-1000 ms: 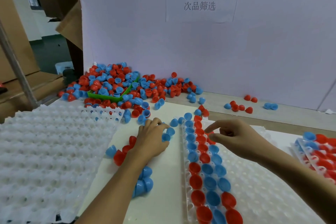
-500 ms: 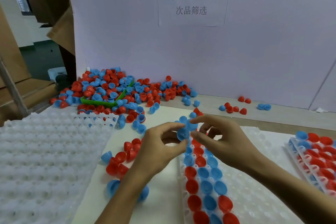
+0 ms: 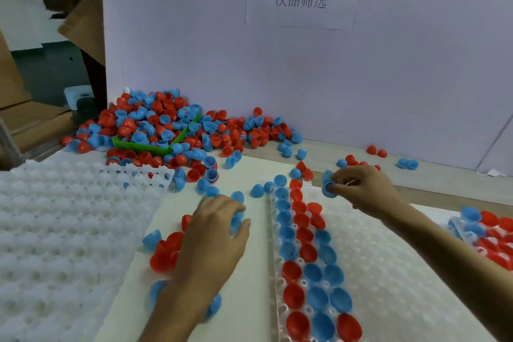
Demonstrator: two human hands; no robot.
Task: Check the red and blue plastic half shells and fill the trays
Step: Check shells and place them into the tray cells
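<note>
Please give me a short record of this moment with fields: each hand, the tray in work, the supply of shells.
left hand: curled over a blue half shell on the white board
right hand: pinches a blue shell above the tray's far end
centre tray: three columns partly filled with red and blue shells, the rest empty
supply: mixed pile around a green bin at the wall
left tray: unfilled

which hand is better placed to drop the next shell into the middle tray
The right hand: it already pinches a blue shell above the tray's far end. The left hand is beside the tray among loose shells.
</note>
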